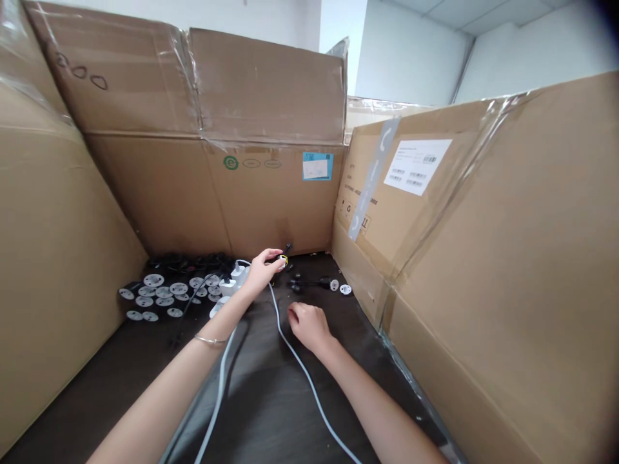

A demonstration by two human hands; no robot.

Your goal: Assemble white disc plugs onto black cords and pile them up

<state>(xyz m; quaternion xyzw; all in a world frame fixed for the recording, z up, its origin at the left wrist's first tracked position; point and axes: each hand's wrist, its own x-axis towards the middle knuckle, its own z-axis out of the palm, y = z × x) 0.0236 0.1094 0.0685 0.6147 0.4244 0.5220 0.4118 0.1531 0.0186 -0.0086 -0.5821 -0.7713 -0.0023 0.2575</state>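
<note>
The hands are apart: the left hand pinches a small black plug where a white cable ends; the right hand rests loosely curled beside that cable, and white discs lie left of it.

The left hand pinches a small black connector (a yellow ring shows at its tip), while the right hand rests on the dark table just beside a white cable. White round discs lie left, against cardboard boxes.
</note>
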